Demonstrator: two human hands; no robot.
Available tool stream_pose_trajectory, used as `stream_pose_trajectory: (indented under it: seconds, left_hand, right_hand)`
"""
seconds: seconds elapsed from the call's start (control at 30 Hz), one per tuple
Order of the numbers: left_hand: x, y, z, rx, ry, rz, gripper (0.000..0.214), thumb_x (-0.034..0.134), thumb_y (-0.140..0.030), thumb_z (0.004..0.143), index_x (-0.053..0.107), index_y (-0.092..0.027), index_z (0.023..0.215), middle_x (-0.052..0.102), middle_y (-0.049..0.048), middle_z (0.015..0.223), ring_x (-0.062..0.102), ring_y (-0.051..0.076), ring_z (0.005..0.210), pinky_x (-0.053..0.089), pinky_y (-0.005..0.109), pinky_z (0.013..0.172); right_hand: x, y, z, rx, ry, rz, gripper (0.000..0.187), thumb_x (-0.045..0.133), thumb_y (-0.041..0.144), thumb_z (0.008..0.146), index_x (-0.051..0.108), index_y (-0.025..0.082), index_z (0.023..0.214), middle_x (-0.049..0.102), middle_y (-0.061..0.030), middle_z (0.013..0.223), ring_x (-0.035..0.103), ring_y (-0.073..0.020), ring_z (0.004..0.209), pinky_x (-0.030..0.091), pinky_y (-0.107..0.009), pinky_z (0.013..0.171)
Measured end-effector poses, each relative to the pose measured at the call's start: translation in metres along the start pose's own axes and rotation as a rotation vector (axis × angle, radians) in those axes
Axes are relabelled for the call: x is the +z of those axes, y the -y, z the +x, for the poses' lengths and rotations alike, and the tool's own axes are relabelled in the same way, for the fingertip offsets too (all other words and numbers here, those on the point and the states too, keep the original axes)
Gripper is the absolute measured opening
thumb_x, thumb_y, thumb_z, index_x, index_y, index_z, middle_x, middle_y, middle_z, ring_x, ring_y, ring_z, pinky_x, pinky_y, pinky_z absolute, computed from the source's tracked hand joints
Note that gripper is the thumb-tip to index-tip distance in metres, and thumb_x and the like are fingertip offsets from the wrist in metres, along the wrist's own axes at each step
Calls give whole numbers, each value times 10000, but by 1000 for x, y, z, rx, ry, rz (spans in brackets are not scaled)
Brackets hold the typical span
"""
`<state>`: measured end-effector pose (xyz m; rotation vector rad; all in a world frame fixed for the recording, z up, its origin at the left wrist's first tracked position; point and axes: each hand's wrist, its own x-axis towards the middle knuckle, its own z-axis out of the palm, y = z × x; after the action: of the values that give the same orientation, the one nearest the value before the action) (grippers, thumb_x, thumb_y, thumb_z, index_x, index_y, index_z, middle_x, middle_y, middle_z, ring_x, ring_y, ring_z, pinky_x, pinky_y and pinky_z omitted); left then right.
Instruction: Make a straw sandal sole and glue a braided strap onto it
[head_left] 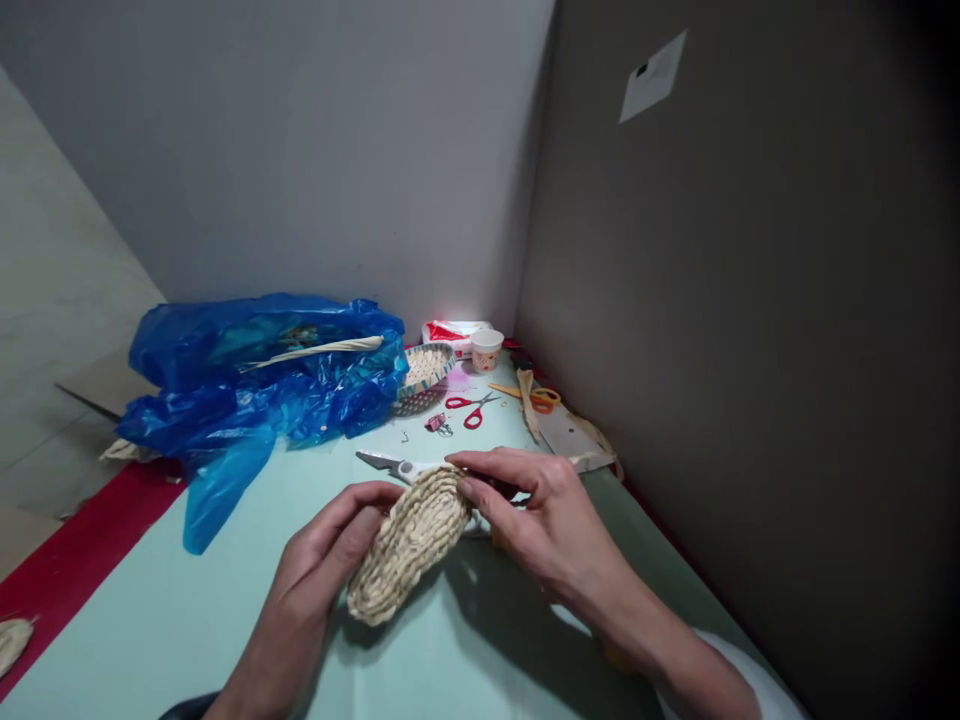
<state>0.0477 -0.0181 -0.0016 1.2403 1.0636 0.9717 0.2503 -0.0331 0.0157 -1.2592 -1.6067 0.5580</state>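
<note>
Beyond you the grey wall (pixel 337 170) rises behind the pale green table (pixel 112 620), and the blue bag (pixel 225 400) sprawls over the table's far left, with straw lying on it. Your right hand (pixel 536 505) and left hand (pixel 326 560) are apart from each other, both closed on the woven oval (pixel 409 545), which sits between them, tilted, above the near part of the table. Its long axis runs aslant, from a near end low on your left to a far end up on your right. Your right thumb and forefinger pinch that far end; your left fingers and thumb hold the left edge, so the near end is free of both, and your left hand is the nearer to it. How your fingers lie underneath, you cannot tell from here. The basket (pixel 427 368) leans beside the bag. Just past the oval lie the white shears (pixel 405 470), blade pointing left, handles partly hidden behind your work. Farther off stands the cup (pixel 487 352), with the red scissors (pixel 478 403) nearer you and a small pink bit (pixel 435 423) just left of them.
</note>
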Motion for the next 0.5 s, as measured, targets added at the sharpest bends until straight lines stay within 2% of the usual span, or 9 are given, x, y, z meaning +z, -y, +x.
stream_pose_trajectory:
  seconds: [0.1,0.23,0.33,0.5]
  left_hand:
    - [1,-3,0,58,-3,162,354,713,-487,826,738,-270,1105,780,22,1066,696,203,920,531,221,758]
    - [5,2,-2,175,-103,378,274,717,-484,809,801,-286,978,806,14,943,710,202,837,538,218,738]
    - [5,9,-5,228,-153,437,233,698,-456,829,815,-315,972,816,0,932,727,201,848,551,213,757]
    - [2,15,-9,282,-159,448,202,681,-410,862,818,-351,999,821,-21,956,734,179,845,557,197,771]
  right_hand:
    - [2,5,-4,-80,82,-48,225,622,147,910,789,209,1048,789,-41,900,704,-175,763,507,-285,696]
    - [8,10,-13,-183,104,-113,225,570,139,940,770,171,1038,737,-63,826,655,-184,724,480,-297,663]
    - [12,14,-18,-206,91,-142,207,552,128,947,754,160,981,715,-67,809,631,-182,714,470,-296,655]
    - [13,16,-20,-198,77,-124,206,555,94,935,703,170,815,700,-50,790,617,-161,707,454,-277,646]
